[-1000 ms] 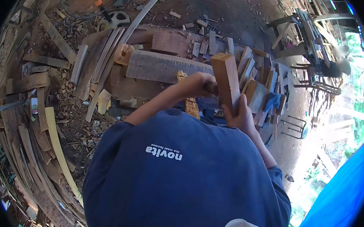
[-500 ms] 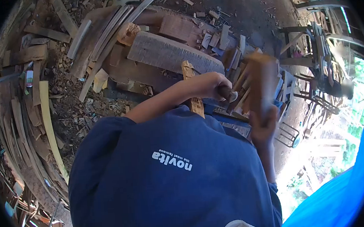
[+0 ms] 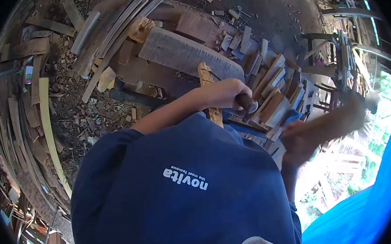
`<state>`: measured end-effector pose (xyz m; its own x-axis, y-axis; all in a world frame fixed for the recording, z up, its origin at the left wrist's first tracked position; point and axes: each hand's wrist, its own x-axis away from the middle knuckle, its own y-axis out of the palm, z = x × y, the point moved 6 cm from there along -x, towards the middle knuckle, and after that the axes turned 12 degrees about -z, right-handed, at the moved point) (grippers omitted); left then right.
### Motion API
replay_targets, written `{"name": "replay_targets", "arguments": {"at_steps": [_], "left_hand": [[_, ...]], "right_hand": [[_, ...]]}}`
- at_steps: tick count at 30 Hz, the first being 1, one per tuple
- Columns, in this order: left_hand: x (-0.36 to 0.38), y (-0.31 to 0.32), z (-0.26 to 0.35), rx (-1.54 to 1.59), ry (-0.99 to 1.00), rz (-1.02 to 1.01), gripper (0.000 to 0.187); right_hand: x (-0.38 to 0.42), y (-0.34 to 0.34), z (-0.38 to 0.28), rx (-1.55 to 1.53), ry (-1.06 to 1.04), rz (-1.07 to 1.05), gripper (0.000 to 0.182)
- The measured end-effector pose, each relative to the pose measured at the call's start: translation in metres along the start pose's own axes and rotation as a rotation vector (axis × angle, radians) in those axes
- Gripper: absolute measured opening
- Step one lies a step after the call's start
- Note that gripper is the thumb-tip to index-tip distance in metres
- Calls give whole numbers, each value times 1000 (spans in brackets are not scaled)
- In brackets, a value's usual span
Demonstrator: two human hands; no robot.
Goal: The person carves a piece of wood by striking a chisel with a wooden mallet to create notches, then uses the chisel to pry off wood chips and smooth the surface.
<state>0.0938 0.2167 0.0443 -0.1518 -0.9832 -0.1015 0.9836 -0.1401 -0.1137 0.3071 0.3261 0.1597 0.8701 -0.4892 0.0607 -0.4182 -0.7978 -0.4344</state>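
My left hand (image 3: pixel 227 92) is wrapped round a wooden-handled chisel (image 3: pixel 248 104), whose rounded butt end points right. Its blade is hidden behind the hand. Beneath that wrist runs a narrow, rough-cut piece of wood (image 3: pixel 205 73), its far end showing above my forearm and its near end close to my shirt. On the right, my right hand (image 3: pixel 294 142) is closed on a wooden mallet (image 3: pixel 340 121), blurred by motion and swung out to the right, away from the chisel.
A thick grey plank (image 3: pixel 188 54) lies just beyond my hands. Stacked wood blocks (image 3: pixel 273 103) stand to the right. Long wooden strips (image 3: pixel 48 127) lie at the left, beside wood chips (image 3: pixel 91 115) on the ground. A blue tarp (image 3: pixel 360 214) hangs at lower right.
My right hand has swung the mallet from upright near the chisel outward and down to the right. My left hand keeps its hold on the chisel, almost unmoved.
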Motion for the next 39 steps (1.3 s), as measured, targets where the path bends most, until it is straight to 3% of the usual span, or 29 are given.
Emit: {"name": "replay_targets", "arguments": {"at_steps": [1,2,4,5,7,8,10,11,12,14,15,17,18,20,22,24,26,28,29,31,39], "left_hand": [[2,-1,3,-43,49,32,21],[1,-3,3,-44,48,32,21],[-1,-3,-4,38,-63,-40,27],[-1,-2,-4,33,-60,-38,27],[0,0,-2,102,7,44,29],[-2,-3,-3,95,17,37,29],[-8,2,-9,-51,-105,-124,28],[-8,2,-8,-54,-98,-124,28],[-6,1,-5,-91,-86,-117,28],[-2,2,-5,-128,-82,-108,28],[-1,1,-6,-123,-40,-36,24],[5,-3,-4,-122,4,34,21],[12,1,-8,-70,-67,-34,23],[12,7,-19,-21,-131,-100,25],[16,2,-30,-204,-147,116,20],[11,-6,-30,-185,-114,97,18],[7,-13,-21,-176,-77,84,18],[15,-29,-11,-12,64,360,19],[14,-31,-8,-11,62,348,19],[22,-57,-4,267,26,606,18],[29,-98,4,344,74,618,15]], "right_hand": [[-13,22,-43,-587,-95,115,40],[-18,44,-56,-740,-355,306,38],[13,22,57,601,-142,-310,41],[0,35,33,603,-147,-307,41],[-22,65,-5,825,598,-401,43],[-22,60,-8,828,599,-387,43],[-22,36,-34,742,274,-40,46],[-10,23,-11,48,256,138,51],[-14,20,-33,-38,188,-19,53],[-2,17,-37,-525,-198,223,49],[11,11,16,-561,-327,170,49],[-18,68,2,880,570,-258,49],[-15,70,7,874,572,-254,49],[-10,81,17,675,463,-372,50],[-8,73,16,705,442,-366,47],[-9,62,13,431,362,-156,47],[-2,61,22,270,429,-103,47],[0,65,10,-89,325,90,45],[3,67,12,-214,333,129,41],[12,65,31,-226,279,149,42],[29,77,50,-460,291,301,46]]}}
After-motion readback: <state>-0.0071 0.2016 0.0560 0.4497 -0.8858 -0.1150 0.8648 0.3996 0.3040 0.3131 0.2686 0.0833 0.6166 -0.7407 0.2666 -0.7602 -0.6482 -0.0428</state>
